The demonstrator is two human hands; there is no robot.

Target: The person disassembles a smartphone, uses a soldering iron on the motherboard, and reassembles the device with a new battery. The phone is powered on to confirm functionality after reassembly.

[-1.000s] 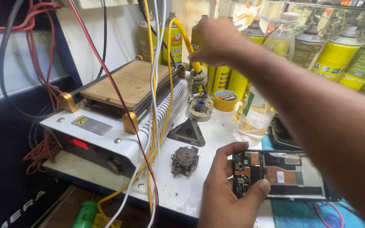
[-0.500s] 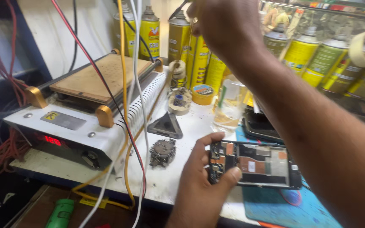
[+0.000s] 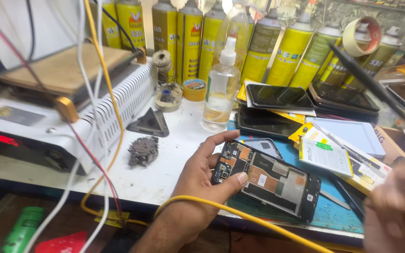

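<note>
Left hand (image 3: 201, 187) pinches the opened phone (image 3: 267, 180) by its top end: thumb across the near edge, fingers curled over the far edge, back cover off, boards and shields exposed. The phone lies tilted near the front edge of the white benchtop (image 3: 174, 154), its lower end over the blue mat (image 3: 333, 213). Right hand (image 3: 397, 213) is at the front right corner, blurred, closed around a black soldering iron (image 3: 376, 86) whose thin shaft points up and left over the stacked phones. A yellow cable (image 3: 240, 215) runs across the left wrist toward the lower right.

Just beside the opened phone, on its right: a flat battery with a green label (image 3: 326, 154) and a white box (image 3: 357, 133). Behind it: a clear bottle with a white nozzle (image 3: 221, 91) standing upright, and dark phones (image 3: 277, 96) in a pile. A row of yellow spray cans (image 3: 277, 47) lines the back edge, with a roll of tape (image 3: 362, 35) on one can. On the left side sits a white heating plate machine (image 3: 71, 98) with a red display, wires (image 3: 94, 117) draped over it. Between the machine and the left hand: a black triangular stand (image 3: 150, 124) and a dirty metal wad (image 3: 142, 151). A small round tin (image 3: 195, 89) sits near the bottle. A green object (image 3: 22, 229) is below the front edge.
</note>
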